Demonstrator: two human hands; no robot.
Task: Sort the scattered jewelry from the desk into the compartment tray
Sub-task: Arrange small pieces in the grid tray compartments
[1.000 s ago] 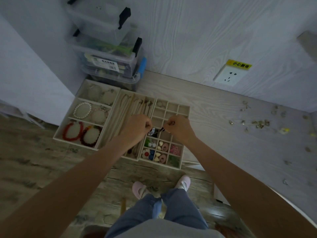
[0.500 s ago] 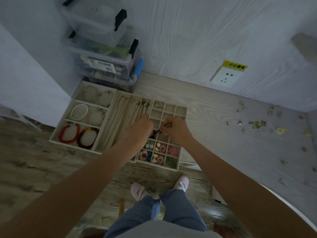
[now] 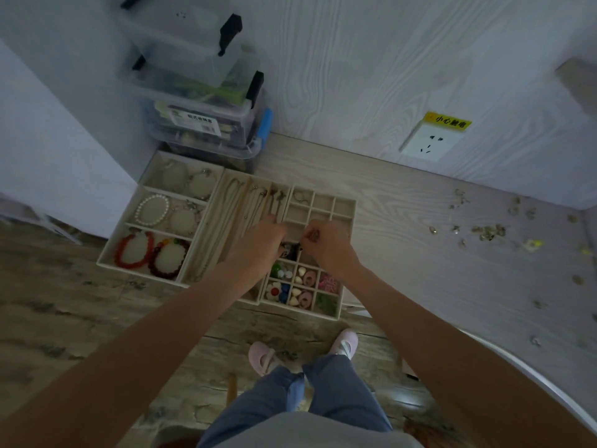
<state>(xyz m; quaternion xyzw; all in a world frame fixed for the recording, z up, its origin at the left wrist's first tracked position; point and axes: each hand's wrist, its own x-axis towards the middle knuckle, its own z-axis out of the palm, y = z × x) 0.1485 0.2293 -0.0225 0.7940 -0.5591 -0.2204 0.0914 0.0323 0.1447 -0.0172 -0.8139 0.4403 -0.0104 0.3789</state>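
Observation:
Both hands hover over the beige grid tray (image 3: 352, 203) at the desk's front left. My left hand (image 3: 262, 241) and my right hand (image 3: 328, 245) have curled fingers. Between them they pinch a small dark jewelry piece (image 3: 290, 248), just above a middle compartment. The near compartments hold colourful studs and small ornaments (image 3: 292, 287). One ring (image 3: 300, 196) lies in a far compartment. Several small pieces of scattered jewelry (image 3: 484, 231) lie on the desk to the right.
A necklace tray (image 3: 237, 189) and a bracelet tray (image 3: 135, 197) with pearl and red bead bracelets adjoin the grid tray on the left. Stacked clear storage boxes (image 3: 200, 124) stand behind them. A wall socket (image 3: 428, 145) is at the back. The desk edge curves at the lower right.
Both hands have stayed together over the grid tray, holding the dark piece. They have drawn a little closer, and the piece sits lower against the compartments.

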